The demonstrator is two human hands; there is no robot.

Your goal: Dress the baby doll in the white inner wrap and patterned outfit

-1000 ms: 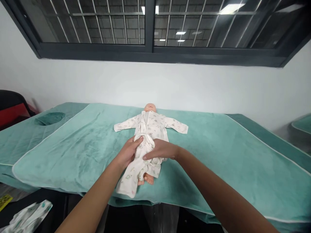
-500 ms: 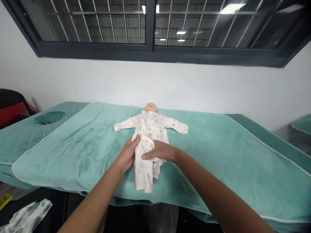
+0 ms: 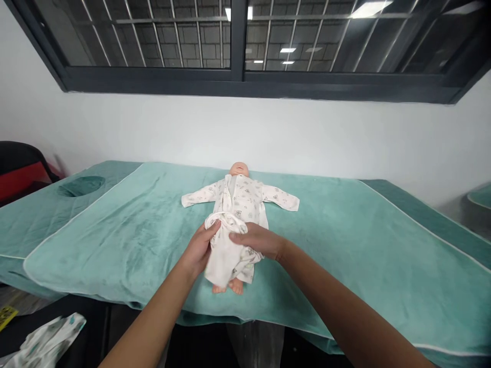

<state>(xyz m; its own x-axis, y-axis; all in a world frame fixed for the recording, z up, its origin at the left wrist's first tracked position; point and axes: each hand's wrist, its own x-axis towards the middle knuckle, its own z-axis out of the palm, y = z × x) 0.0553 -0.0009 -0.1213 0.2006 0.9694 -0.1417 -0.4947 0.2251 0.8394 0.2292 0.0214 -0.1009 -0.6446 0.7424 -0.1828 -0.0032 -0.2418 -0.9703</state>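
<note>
A baby doll lies on its back on the bed, head toward the wall, arms spread in a white printed long-sleeved top. Over its lower body I hold white printed baby pants, their waistband gathered into an open ring. My left hand grips the left edge with the thumb on top. My right hand grips the right edge, its thumb lying over the cloth and its other fingers hidden. Below the hanging fabric the doll's bare feet show.
A green cover spreads over the bed, which has a face hole at left. Behind stands a white wall under a barred window. A crumpled printed cloth lies at lower left, below a red and black object.
The hanging pant leg has been drawn up and bunched, and the waistband ring is wider. The doll's feet have come into view. Both hands remain at nearly the same place.
</note>
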